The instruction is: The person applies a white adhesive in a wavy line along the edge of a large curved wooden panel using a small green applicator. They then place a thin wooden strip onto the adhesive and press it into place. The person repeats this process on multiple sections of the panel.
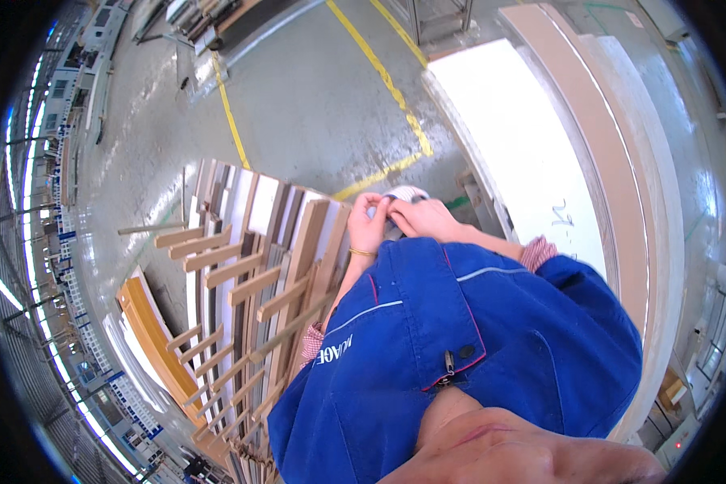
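Note:
Both my hands meet just in front of my blue jacket [435, 290]. My left hand [366, 222], with a thin gold bangle at the wrist, has its thumb and fingertips pinched together. My right hand [431, 219] comes in from the other side, its fingers bent down and nearly touching the left fingertips. Between and beyond them is a small pale striped item [406, 192] with a dark edge, seemingly cloth. Both sets of fingers appear to grip its edge, though the hands cover much of it.
At left stands a rack with wooden pegs [236, 278] holding long strips and boards upright. A large white panel [514, 121] bearing handwriting lies stacked at right, beside a brown board [599, 109]. Yellow lines [375, 60] mark the grey floor ahead.

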Tool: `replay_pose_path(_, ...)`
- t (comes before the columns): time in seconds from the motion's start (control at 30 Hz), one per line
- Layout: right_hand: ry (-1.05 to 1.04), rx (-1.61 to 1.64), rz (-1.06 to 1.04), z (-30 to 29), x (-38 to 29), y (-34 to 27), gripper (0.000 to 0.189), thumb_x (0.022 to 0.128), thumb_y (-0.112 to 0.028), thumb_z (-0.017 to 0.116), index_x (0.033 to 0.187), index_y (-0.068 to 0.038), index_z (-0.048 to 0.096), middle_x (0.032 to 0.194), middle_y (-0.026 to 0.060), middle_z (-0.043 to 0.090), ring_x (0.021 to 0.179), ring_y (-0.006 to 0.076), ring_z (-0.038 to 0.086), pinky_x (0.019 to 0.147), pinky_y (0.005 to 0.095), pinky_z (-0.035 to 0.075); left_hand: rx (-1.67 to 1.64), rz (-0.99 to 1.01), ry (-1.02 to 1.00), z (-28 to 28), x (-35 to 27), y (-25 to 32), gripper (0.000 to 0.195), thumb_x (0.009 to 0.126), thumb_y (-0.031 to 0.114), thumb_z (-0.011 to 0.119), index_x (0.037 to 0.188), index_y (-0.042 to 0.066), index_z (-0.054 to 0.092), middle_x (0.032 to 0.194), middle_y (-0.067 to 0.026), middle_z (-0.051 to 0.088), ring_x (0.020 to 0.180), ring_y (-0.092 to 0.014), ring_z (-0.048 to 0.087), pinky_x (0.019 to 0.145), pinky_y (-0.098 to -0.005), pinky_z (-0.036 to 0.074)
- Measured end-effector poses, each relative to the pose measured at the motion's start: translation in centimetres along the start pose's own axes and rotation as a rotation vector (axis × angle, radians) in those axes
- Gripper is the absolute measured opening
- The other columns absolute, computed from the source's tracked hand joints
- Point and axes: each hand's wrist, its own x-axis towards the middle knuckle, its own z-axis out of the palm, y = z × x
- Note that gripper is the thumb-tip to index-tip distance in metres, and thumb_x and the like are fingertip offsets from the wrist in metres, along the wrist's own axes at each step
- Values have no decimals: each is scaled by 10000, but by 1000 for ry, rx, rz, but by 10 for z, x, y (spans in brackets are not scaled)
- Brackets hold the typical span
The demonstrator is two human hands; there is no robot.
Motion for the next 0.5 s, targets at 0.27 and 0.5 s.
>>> replay_pose_path(0.27,128,380,260,-26,52,63,279,934,-257,423,979,-7,538,776,195,647,649,373,621,594,477,488,338,573,-280,44,107,62,104,814,110,648,891,53,609,834,-144,618,767,-322,621,668,-348,496)
replay_pose_path(0.5,373,1751,162,-60,140,133,207,939,-142,404,988,-12,557,872,91,627,750,229,596,679,341,480,169,674,-485,52,231,76,105,806,71,660,883,41,597,845,-146,615,767,-327,615,661,-348,489)
